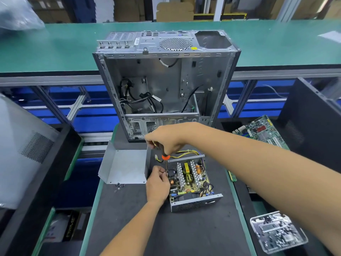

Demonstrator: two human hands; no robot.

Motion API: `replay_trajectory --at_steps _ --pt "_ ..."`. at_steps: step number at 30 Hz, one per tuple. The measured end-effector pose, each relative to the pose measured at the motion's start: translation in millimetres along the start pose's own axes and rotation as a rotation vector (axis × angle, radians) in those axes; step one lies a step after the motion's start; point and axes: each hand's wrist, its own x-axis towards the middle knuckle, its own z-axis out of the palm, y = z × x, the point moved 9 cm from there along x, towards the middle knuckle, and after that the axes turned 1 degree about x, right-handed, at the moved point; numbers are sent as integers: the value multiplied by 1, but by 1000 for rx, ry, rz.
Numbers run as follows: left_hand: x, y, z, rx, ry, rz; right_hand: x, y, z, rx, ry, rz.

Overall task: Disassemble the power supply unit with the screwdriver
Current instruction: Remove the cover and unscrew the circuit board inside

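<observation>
PSU [191,182] sits open on the dark mat [166,233], just in front of the stripped PC case [162,85]; its cover [125,168] is already off and lies beside it on the left, with a few loose screws [120,186] at the cover's near edge. Right hand [166,139] is wrapped around the screwdriver [165,157] handle from above, shaft running straight down to the left rear corner of the board [190,177]. Left hand [157,183] is curled in tight at the PSU's left wall, fingertips pinching or steadying something right at the driver tip; can't tell if it's the shaft, a screw or the wall edge. Looks like a board-mounting screw is the step in hand. Risks: the tip camming out of the head, since the screw is hidden behind the fingers, would stab the left fingertips or gouge the coil [172,181] next to it. A freed screw could drop under the board or between the heatsinks [180,175]. The chassis isn't clamped, so downward torque could skate it on the mat. Big caps may still hold charge; the left fingers are close to the primary side. The screws on the mat are unboxed and near the edge, easy to sweep off with a forearm.
</observation>
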Motion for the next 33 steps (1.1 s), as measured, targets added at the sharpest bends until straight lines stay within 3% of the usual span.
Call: replay_trajectory --at_steps 4,8,15,21,25,28,33 --pt "0 -1 0 -4 -6 0 -1 6 -2 23 60 66" --pt "0 0 0 -9 -12 -5 8 3 1 -263 84 108" --pt "1 -1 3 -3 -21 10 -1 0 -4 30 28 -3" --pt "0 -2 4 -16 -21 16 11 5 2 -255 93 120" --pt "0 1 2 -12 -17 28 5 -1 -6 1 63 -12" --pt "-1 2 -1 -34 3 20 -2 7 -6 96 49 10" --pt "-1 2 -2 -27 -3 19 6 2 0 -330 46 84"
